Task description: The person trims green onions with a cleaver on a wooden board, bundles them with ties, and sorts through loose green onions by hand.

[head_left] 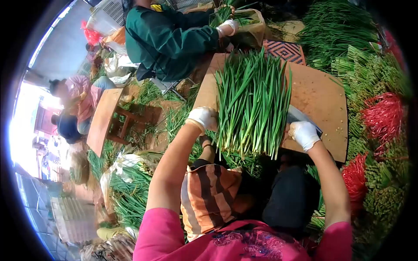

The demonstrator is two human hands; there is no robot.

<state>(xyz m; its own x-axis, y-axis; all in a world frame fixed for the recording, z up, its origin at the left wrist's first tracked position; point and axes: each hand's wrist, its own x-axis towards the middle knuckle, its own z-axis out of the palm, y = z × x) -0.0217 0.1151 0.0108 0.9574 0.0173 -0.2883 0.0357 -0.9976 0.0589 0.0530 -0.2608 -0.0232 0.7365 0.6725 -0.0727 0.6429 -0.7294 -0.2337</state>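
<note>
A wide layer of long green stalks [252, 100] lies across a wooden board [324, 93], its pale cut ends toward my body and overhanging the near edge. At the left side of the stalks is my left hand [203, 118], in a white glove, its fingers partly hidden against them. My right hand [305, 134], also gloved in white, is closed round the handle of a large knife. The knife's broad blade [299, 116] rests near the board, just right of the stalks.
A person in a green jacket [167, 37] sits beyond the board, handling stalks. Bundled greens [379, 69] and red ties [383, 115] line the right. Loose greens [130, 191] lie at left. Another person [78, 95] sits near a small wooden table [104, 115].
</note>
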